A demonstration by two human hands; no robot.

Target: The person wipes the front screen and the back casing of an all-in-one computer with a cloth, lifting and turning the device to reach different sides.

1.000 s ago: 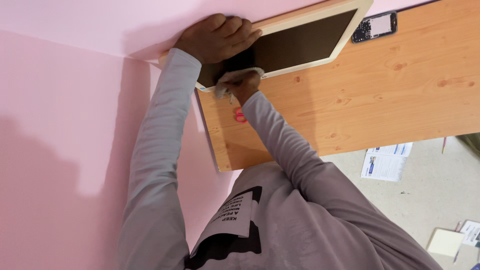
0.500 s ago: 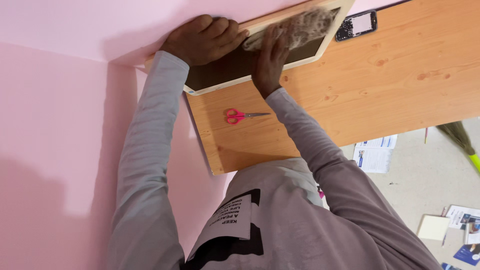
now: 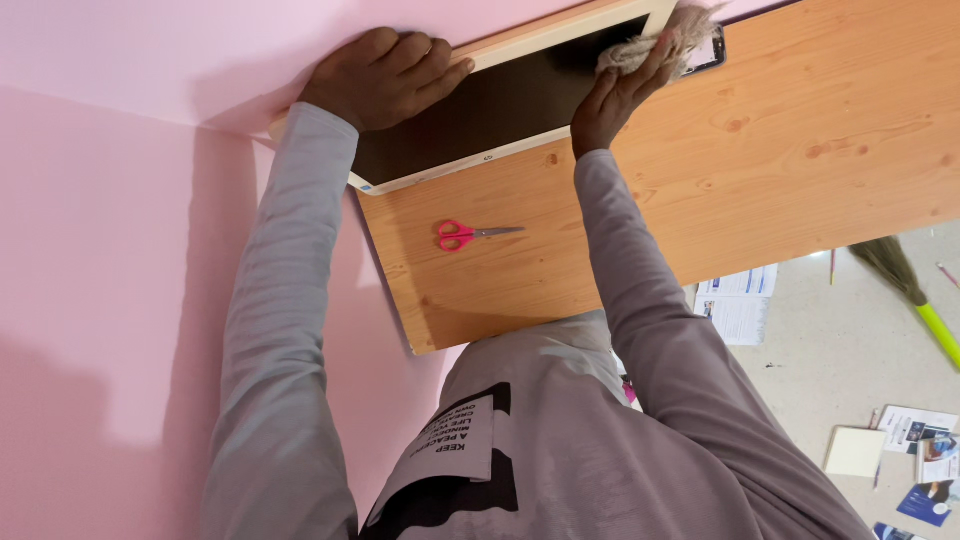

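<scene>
**Framed dark board steadied by one hand, cloth pressed to its far corner by the other**

Head view. The left hand [image 3: 385,78] lies over the near upper edge of a dark board with a pale wooden frame [image 3: 480,115], fingers curled down over the frame where it meets the pink wall [image 3: 120,250]. The grip is closed around the frame edge; the thumb is hidden.

The right hand [image 3: 610,95] is at the opposite end of the board, well apart from the left hand, with the dark panel lying between the two. Its fingers are bunched shut on a pale, frayed cloth [image 3: 665,38], which is pressed against the board's far corner and partly overhangs the frame.

The board rests tilted, its lower edge on a wooden table [image 3: 800,150] and its upper edge against the wall. A phone [image 3: 712,55] lies on the table just beyond the cloth, mostly covered by it.

Red-handled scissors [image 3: 470,234] lie flat on the table, below the board, nearer the person's body than either hand, and touched by neither.

Beneath the right forearm, past the table edge, printed papers [image 3: 740,300] lie on the floor [image 3: 830,350]. A broom with a yellow-green handle [image 3: 915,295] lies further to the right, with more papers and a notepad [image 3: 856,452] near it.
</scene>
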